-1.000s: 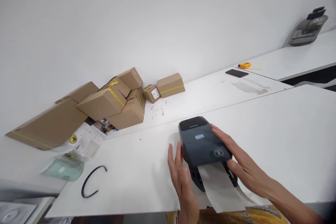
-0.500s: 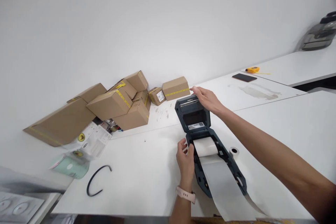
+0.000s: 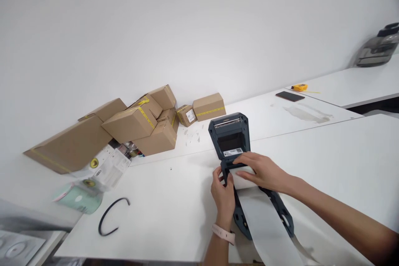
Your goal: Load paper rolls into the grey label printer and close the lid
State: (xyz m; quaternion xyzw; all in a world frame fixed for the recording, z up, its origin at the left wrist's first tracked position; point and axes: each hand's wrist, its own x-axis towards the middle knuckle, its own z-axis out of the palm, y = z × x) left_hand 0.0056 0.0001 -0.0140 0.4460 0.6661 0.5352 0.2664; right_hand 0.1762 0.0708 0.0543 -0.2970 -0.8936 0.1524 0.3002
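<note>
A dark blue label printer [image 3: 241,218] lies on the white table with its lid [image 3: 230,135] swung up. Inside it is a white paper roll [image 3: 240,181], and a wide strip of paper [image 3: 269,224] runs from it toward the table's front edge. My left hand [image 3: 222,193], with a pink band at the wrist, grips the printer's left side wall between thumb and fingers. My right hand [image 3: 260,170] rests over the roll, fingers apart and touching it near the hinge.
Cardboard boxes [image 3: 131,124] are piled at the back left. Nearby lie a green pouch [image 3: 82,198] and a black curved strip [image 3: 104,216]. A phone [image 3: 289,96], a yellow tape measure [image 3: 299,87] and a dark clear jug [image 3: 377,52] are at the back right.
My right hand has left the raised lid and come down onto the paper roll. The lid stays up with no hand on it. My left hand remains at the printer's side.
</note>
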